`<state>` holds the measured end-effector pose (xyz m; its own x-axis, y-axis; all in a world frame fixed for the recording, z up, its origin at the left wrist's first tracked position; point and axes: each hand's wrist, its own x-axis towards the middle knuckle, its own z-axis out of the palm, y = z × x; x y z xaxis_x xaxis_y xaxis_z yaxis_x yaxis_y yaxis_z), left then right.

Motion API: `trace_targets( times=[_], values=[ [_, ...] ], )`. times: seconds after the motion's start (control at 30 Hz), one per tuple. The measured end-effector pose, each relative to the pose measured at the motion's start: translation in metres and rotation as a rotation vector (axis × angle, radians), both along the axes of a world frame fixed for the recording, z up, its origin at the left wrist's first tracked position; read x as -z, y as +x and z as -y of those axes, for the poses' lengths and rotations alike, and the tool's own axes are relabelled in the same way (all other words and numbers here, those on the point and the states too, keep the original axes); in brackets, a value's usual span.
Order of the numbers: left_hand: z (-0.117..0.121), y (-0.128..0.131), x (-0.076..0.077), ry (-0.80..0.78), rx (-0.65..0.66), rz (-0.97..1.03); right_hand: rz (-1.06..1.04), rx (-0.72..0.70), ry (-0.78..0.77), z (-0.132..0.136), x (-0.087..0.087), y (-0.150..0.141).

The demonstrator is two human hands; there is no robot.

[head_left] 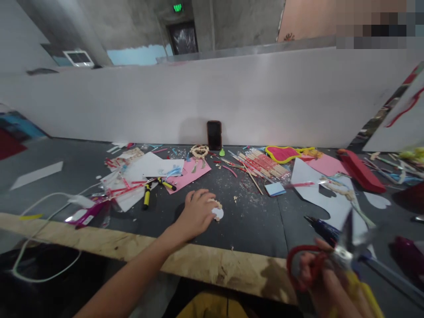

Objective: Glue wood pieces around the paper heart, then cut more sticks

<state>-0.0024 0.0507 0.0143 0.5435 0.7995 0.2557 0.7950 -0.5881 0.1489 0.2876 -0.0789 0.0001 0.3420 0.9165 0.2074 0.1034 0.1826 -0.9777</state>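
Observation:
My left hand (196,212) lies palm down on the dark table (251,221), its fingers curled over a small white and tan craft piece (217,211) that pokes out at its right side. My right hand (326,276) is low at the right, blurred, with its fingers closed through the red handles of a pair of scissors (334,254); the blades point up and to the right. A dark blue glue gun (323,229) lies just behind that hand.
A phone (214,134) leans against the white partition. Yellow-handled pliers (147,194), pink paper (190,172), white sheets, wooden sticks (260,164), a red box (361,171) and scraps litter the table. A white cable (39,207) loops at the left. A wooden strip (205,260) edges the front.

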Motion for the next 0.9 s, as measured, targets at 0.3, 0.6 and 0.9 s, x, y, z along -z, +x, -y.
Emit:
trace_targets(
  times=[0.3,0.6,0.9],
  values=[
    [-0.081,0.064,-0.057,0.077,0.192,-0.05,-0.554,0.05,-0.142,-0.022,0.024,-0.033],
    [-0.131,0.158,0.0,0.069,0.392,-0.313,-0.594,0.059,-0.105,-0.015,0.023,-0.036],
    [-0.134,0.156,0.005,0.196,0.535,-0.344,-0.563,0.058,-0.079,-0.019,0.024,-0.035]
  ],
)
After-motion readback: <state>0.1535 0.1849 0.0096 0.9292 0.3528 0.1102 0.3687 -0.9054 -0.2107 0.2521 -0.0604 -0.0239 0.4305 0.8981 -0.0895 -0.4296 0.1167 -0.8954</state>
